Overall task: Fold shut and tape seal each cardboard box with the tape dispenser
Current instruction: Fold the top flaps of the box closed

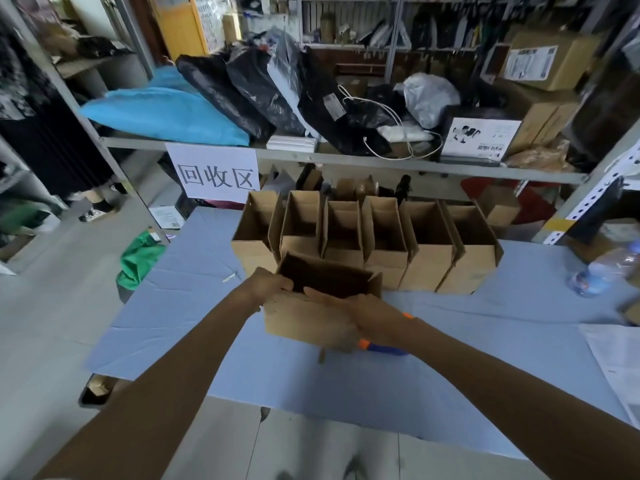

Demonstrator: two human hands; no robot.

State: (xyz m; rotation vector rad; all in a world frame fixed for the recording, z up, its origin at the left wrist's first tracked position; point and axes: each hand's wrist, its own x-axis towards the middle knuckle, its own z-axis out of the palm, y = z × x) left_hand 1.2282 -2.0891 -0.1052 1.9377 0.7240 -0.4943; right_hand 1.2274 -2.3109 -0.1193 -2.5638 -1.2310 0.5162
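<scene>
A small open cardboard box (304, 320) is lifted over the blue table cover (214, 306), tilted so its dark inside faces away from me. My left hand (273, 284) grips its left upper edge. My right hand (360, 308) lies over the near flap with fingers curled round it. An orange and blue tape dispenser (381, 346) peeks out beneath my right wrist, lying on the cover. Behind stands a row of several open cardboard boxes (367, 237) with flaps upright.
A metal shelf (346, 157) with black bags and a paper sign (214, 171) stands behind the table. A plastic bottle (606, 268) lies at the right edge, papers (613, 358) at the near right. Green cloth (138, 258) lies on the floor left.
</scene>
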